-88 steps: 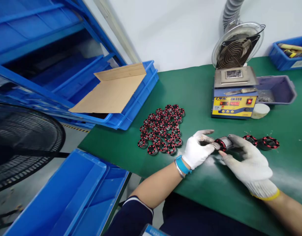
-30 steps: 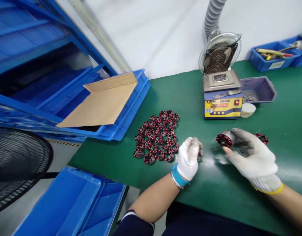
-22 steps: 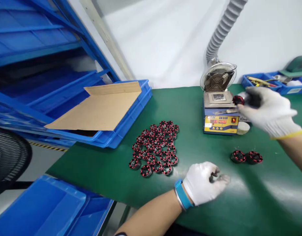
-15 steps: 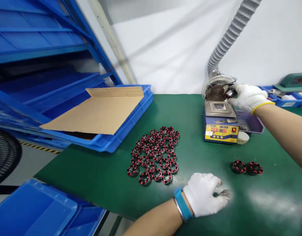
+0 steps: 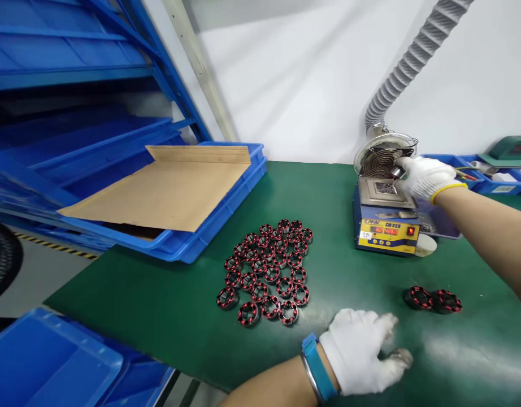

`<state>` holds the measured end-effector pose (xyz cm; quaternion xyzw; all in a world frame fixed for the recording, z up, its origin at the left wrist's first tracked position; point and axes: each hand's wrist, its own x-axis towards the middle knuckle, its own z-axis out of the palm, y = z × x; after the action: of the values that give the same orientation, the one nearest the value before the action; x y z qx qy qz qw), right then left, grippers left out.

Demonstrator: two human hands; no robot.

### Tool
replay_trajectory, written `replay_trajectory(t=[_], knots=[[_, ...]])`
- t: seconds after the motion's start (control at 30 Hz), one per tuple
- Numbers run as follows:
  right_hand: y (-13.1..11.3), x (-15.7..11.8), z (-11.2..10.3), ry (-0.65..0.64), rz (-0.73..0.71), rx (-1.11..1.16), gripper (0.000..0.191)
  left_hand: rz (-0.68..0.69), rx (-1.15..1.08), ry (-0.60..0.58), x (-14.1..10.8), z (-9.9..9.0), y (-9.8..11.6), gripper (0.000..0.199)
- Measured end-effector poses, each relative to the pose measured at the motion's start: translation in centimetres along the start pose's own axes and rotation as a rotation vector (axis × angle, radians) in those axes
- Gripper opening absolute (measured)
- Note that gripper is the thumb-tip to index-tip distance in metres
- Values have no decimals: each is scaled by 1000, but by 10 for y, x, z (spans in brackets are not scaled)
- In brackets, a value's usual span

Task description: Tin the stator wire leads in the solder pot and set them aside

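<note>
My right hand (image 5: pixel 425 176), in a white glove with a yellow cuff, pinches a ring-shaped motor stator (image 5: pixel 397 172), mostly hidden by the fingers. It is held just above the square metal bath of a solder pot (image 5: pixel 385 234) with a lit red display. My left hand (image 5: pixel 364 351), gloved and wearing a blue wrist strap, is low over the green table, thumb and fingers apart and nothing between them. To its right are two stators with red windings (image 5: pixel 432 299) side by side. A cluster of several similar stators (image 5: pixel 269 273) lies to its upper left.
A blue tray (image 5: pixel 226 217) with a cardboard sheet (image 5: pixel 167 189) stands at the table's left. A grey exhaust hose (image 5: pixel 413 62) comes down behind the pot. Beside the pot are a purple tray (image 5: pixel 447 223) and a round pale piece (image 5: pixel 425 246). Blue bins (image 5: pixel 502 183) sit at the far right.
My right hand has brought the stator slightly lower and closer to the solder bath. My left hand's thumb and fingers are spread wider. The view has shifted a little.
</note>
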<state>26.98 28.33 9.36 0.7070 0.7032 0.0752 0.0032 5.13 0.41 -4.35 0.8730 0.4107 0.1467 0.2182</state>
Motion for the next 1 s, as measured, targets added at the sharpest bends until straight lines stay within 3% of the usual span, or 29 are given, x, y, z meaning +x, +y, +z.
replay_trajectory(t=[0.17,0.33,0.43,0.67,0.8,1.0], knots=[[3,3,0,22,12,-13,63,3,-14,38,-1,3,-1,53],[4,-3,-14,93,85,102,64,-74,10,203,0,10,-5,55],[0,-24,-18,124,125,239,67,-132,-33,272,3,8,-8,56],[-19,-83,0,161,63,513,69,-240,-224,340,9,-5,-15,57],[-18,-68,-7,199,101,306,66,-192,-203,356,9,2,-15,58],[-2,-21,-16,108,111,179,68,-132,-137,338,9,11,-16,54]])
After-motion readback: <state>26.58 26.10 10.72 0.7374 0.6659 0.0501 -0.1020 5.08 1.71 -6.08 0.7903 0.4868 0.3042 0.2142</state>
